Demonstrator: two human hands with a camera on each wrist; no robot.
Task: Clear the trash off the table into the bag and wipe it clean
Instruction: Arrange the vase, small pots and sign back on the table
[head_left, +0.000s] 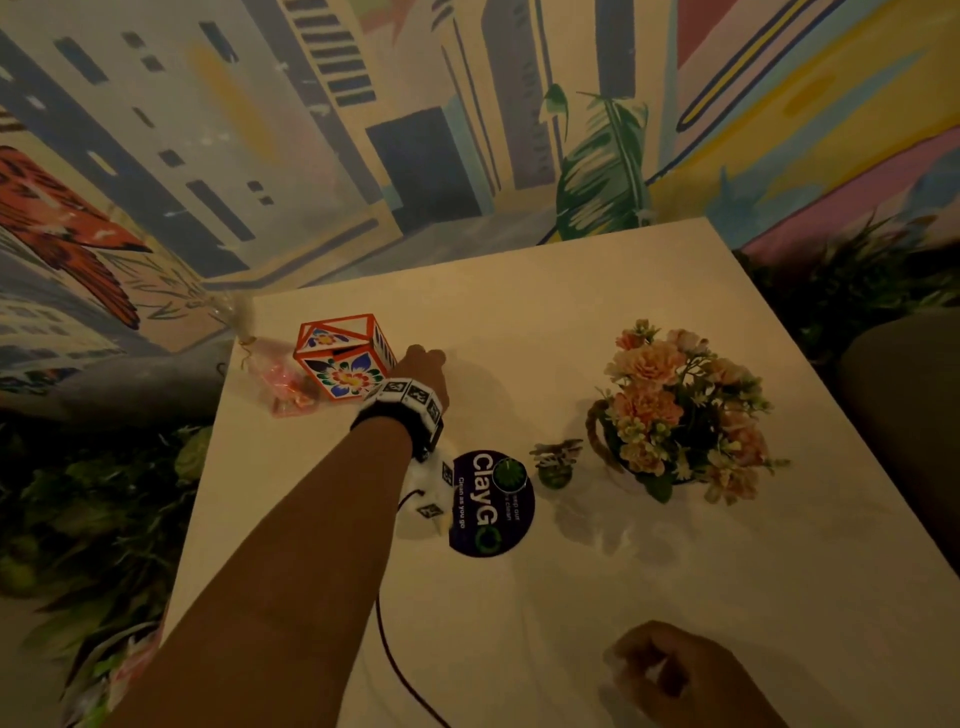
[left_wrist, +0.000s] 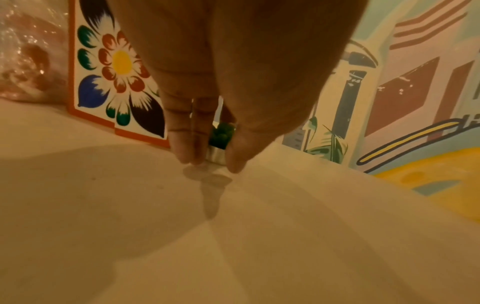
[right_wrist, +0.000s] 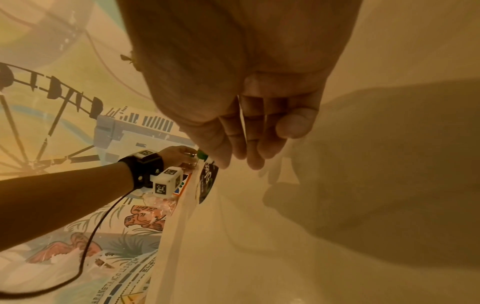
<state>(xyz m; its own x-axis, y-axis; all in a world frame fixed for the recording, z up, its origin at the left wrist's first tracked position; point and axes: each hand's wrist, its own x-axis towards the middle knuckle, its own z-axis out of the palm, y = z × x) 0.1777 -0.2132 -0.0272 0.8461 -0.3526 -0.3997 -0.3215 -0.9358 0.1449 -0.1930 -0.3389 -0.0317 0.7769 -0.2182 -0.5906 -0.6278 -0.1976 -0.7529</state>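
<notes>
Table (head_left: 571, 312): pale square top, set into the corner of a painted mural wall.

Left hand (head_left: 426, 366) reaches out over the far left part of the top, just beside a floral box (head_left: 343, 358). From the left wrist I see the fingers (left_wrist: 182, 148) nearly straight and pointing down, thumb opposite them, with the tips at or just above the surface. A small green thing with a silver base (left_wrist: 221, 131) shows in the gap. I cannot tell whether it is pinched or only stands beyond the fingers.

Right hand (head_left: 670, 670) is low over the near edge, fingers loosely curled, holding nothing.

A crinkled clear packet with pink contents (head_left: 283, 387) lies against the box's far side. Mid-table there is a round dark sticker (head_left: 491, 519) with a tiny green pot (head_left: 509, 474) on it. A flower basket (head_left: 680, 410) is further right.
</notes>
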